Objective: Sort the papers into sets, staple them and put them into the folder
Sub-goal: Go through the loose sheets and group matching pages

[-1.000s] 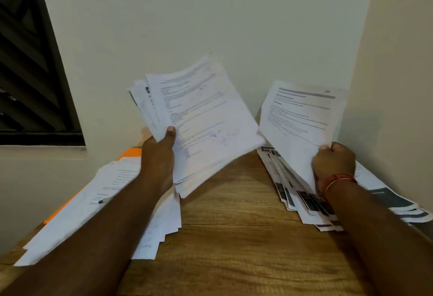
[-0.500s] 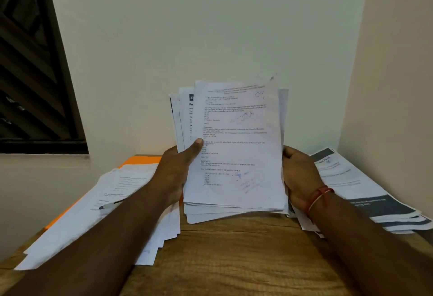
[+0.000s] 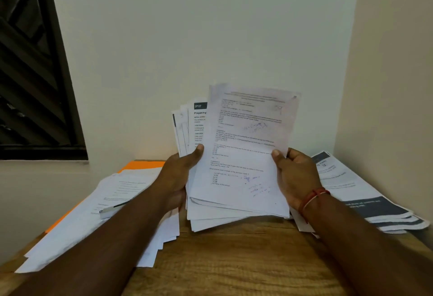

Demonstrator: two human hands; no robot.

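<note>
Upright, stack pinched between both thumbs.

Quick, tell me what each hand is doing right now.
Left hand: grips the paper stack at its left edge, thumb on the front.
Right hand: grips the same stack's right edge, thumb on the top sheet.
</note>
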